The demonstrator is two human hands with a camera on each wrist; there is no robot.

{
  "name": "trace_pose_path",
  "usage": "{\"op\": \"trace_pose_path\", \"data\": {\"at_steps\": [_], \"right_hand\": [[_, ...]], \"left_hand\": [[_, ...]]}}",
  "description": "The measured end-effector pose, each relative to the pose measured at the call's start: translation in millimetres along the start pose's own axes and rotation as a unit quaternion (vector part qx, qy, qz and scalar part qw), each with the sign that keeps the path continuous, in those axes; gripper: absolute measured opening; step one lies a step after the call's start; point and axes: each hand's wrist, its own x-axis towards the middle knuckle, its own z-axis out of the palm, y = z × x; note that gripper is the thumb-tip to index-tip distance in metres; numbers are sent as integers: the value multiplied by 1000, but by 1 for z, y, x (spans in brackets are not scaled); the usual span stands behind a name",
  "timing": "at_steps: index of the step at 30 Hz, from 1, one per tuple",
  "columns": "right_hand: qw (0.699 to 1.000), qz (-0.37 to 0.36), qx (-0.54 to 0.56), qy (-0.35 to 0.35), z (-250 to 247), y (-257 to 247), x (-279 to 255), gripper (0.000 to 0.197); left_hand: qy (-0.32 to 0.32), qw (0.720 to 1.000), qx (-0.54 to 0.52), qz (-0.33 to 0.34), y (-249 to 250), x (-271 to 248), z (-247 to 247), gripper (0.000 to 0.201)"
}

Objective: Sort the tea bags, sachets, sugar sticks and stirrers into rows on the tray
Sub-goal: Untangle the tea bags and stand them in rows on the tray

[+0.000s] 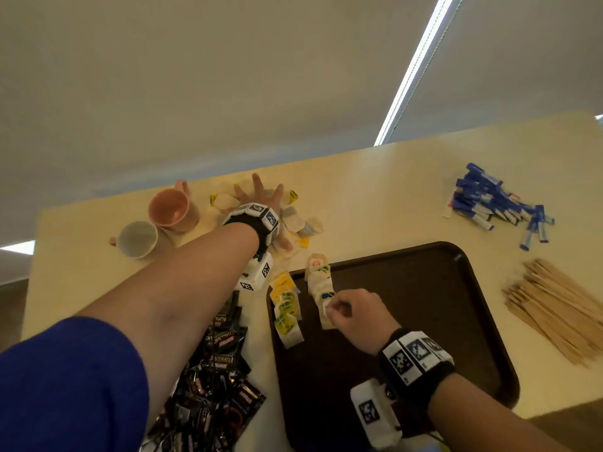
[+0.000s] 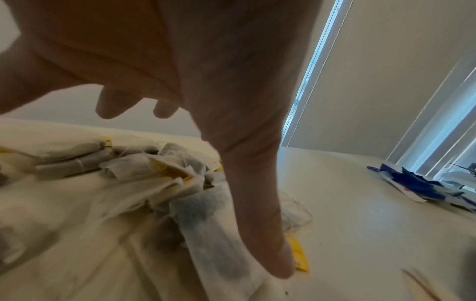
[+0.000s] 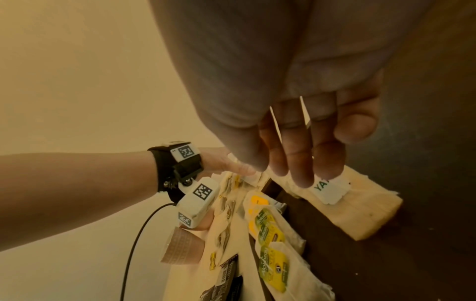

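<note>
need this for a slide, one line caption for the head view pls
Left hand spread over loose tea bags while right hand sets one in a row on the brown tray.

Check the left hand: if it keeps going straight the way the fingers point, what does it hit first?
The left hand hovers spread over the loose tea bag pile, fingers pointing toward the table's far edge. Likely more tea bags first, then bare table; height is unclear.
</note>
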Motion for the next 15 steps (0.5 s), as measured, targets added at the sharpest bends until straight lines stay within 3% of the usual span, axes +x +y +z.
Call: {"op": "trace_pose_path", "data": {"at_steps": [6,8,11,15], "right_hand": [[1000,5,17,-1,-1,6,3,15],[1000,7,23,-6,-2,6,4,15],[1000,7,23,-8,-3,6,6,15],[1000,6,18,-7,-4,4,8,15]], "left_hand": [[-5,1000,23,0,-15,30,7,164],[6,1000,23,16,-11,22,8,153],[29,999,2,31,-1,5,7,115],[41,999,-4,34,-5,2,14,98]]}}
